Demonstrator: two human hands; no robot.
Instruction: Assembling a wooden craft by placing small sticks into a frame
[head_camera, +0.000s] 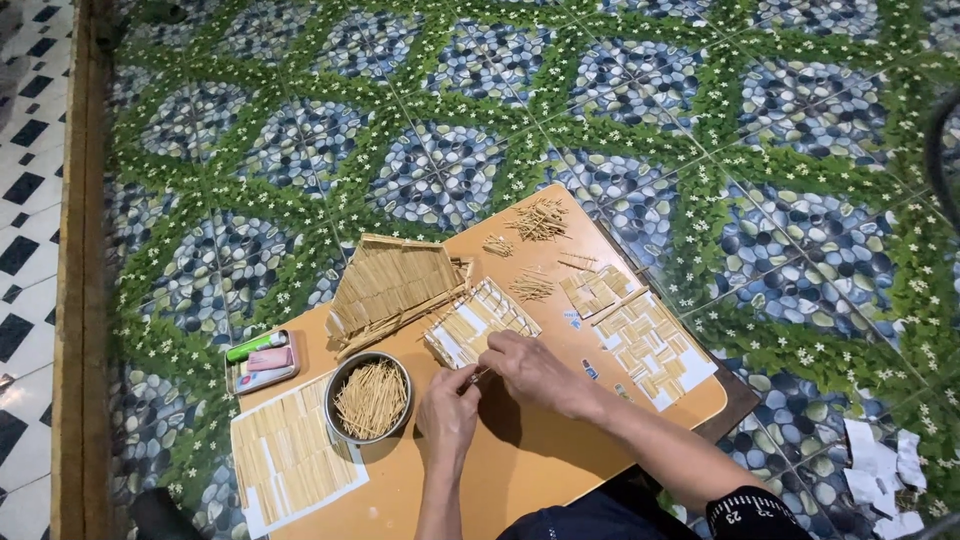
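Both hands meet at the small pale toothpick-covered panel (482, 322): the right hand (535, 368) presses on its near edge, fingers together. The left hand (447, 412) pinches something tiny beside the round metal bowl of toothpicks (369, 398), though I cannot tell what.

- This is looking like a room in a home, with craft work being done on the floor.
- A low wooden board (560, 460) is lying under both hands, serving as a small table.
- Patterned floor tiles (640, 90) with pebbles, leaves and white flowers are spreading out beyond the hands; black-and-white tiles (25, 200) are showing far to their left, past a wooden sill (75, 250).
- A round tin of thin sticks (370, 398) is sitting just left of the hands, and a stick-built roof (395, 285) is standing beyond them.
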